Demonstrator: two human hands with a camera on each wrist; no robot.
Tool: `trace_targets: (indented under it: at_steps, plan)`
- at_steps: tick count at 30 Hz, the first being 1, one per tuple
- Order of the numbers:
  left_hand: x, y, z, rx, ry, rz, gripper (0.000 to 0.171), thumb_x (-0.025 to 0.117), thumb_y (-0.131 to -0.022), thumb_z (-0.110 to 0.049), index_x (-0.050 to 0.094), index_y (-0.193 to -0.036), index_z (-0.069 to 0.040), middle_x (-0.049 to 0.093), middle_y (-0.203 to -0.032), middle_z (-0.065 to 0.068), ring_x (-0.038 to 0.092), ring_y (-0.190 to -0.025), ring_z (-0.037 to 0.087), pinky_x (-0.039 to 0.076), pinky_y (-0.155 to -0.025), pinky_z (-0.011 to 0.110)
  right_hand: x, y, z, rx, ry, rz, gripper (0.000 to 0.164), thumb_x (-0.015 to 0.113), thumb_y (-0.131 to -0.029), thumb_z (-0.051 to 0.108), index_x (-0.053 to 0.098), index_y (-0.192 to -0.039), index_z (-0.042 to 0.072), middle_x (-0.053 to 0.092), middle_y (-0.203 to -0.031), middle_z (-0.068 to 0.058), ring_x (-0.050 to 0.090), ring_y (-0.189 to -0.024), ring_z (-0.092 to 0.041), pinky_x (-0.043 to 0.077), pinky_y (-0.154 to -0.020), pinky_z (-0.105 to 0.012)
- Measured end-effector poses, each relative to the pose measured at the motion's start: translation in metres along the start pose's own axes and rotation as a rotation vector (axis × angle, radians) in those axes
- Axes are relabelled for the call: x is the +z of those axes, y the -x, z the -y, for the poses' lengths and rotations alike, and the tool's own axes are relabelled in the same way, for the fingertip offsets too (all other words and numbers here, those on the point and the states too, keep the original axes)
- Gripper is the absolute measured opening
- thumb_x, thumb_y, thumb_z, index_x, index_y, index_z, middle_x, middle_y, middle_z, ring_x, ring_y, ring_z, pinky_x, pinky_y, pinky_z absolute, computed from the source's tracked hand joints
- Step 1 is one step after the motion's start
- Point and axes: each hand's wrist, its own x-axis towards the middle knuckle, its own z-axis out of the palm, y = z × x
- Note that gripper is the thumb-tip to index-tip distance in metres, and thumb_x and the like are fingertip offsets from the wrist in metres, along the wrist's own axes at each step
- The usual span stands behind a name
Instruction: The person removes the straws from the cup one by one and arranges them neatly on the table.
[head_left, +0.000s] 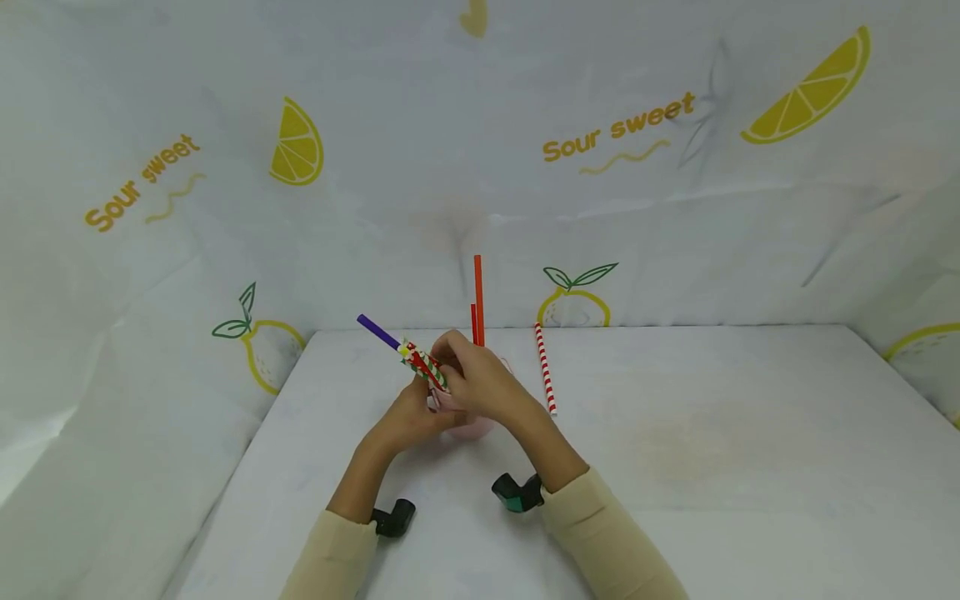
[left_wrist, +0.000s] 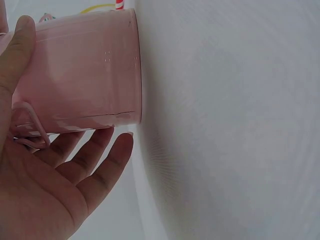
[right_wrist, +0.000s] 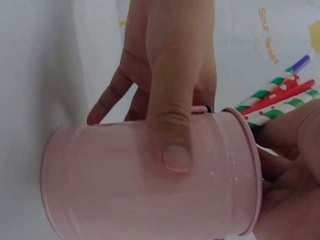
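Observation:
A pink metal bucket (right_wrist: 115, 185) stands upright on the white table, with a thin wire loop (left_wrist: 32, 122) on its side. My left hand (head_left: 408, 417) holds it, thumb along the wall and fingers at the other side. At the rim, my right hand (head_left: 483, 379) has curled fingers against a bunch of paper straws (right_wrist: 280, 95): green-and-white striped, red and purple ones. Part of its grip is hidden. In the head view the purple straw (head_left: 378, 332) slants out to the left. Behind the right hand, an orange-red straw (head_left: 478, 292) rises beside a shorter red straw (head_left: 473, 321).
A red-and-white striped straw (head_left: 546, 371) lies on the table (head_left: 712, 450) to the right of the bucket. A white backdrop (head_left: 420, 167) with lemon prints hangs behind the table's far edge. A black wrist camera (head_left: 393, 518) sits on the left wrist, another (head_left: 517, 493) on the right.

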Motion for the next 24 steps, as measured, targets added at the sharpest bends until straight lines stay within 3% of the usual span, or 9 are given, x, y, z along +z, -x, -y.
trace_targets:
  at_steps: [9, 14, 19, 24]
  plan:
    - [0.0, 0.0, 0.002, 0.044, 0.024, 0.006, 0.094, 0.085, -0.081, -0.037, 0.027, -0.155, -0.025, 0.043, -0.15, -0.004, 0.039, -0.14, 0.018, 0.034, -0.112, 0.055, -0.013, 0.001, -0.007, -0.065, 0.07, 0.161, 0.031, 0.051, -0.1, -0.001, 0.058, -0.13, 0.004, 0.067, -0.115, -0.005, 0.063, -0.1, -0.017, 0.052, -0.095, -0.033]
    - [0.002, 0.0, 0.003, 0.015, 0.02, -0.005, 0.094, 0.085, -0.08, -0.04, 0.029, -0.154, -0.023, 0.043, -0.151, -0.003, 0.037, -0.142, 0.022, 0.032, -0.112, 0.057, -0.018, 0.001, -0.01, -0.098, 0.058, 0.222, 0.03, 0.052, -0.1, -0.001, 0.06, -0.128, 0.005, 0.065, -0.11, -0.002, 0.06, -0.096, -0.016, 0.052, -0.093, -0.029]
    - [0.003, 0.0, 0.002, -0.027, 0.011, -0.018, 0.093, 0.085, -0.079, -0.043, 0.034, -0.153, -0.02, 0.046, -0.149, -0.001, 0.038, -0.141, 0.026, 0.034, -0.11, 0.059, -0.023, 0.002, -0.011, -0.086, 0.033, 0.254, 0.033, 0.052, -0.099, -0.002, 0.06, -0.13, 0.007, 0.065, -0.111, -0.001, 0.06, -0.099, -0.014, 0.051, -0.095, -0.027]
    - [0.003, 0.0, 0.0, -0.009, 0.026, -0.014, 0.085, 0.085, -0.08, -0.037, 0.039, -0.15, -0.021, 0.051, -0.143, -0.003, 0.044, -0.136, 0.022, 0.037, -0.109, 0.056, -0.028, 0.004, -0.012, -0.102, 0.021, 0.258, 0.03, 0.054, -0.099, -0.003, 0.061, -0.126, 0.006, 0.064, -0.108, 0.0, 0.059, -0.095, -0.015, 0.052, -0.09, -0.028]
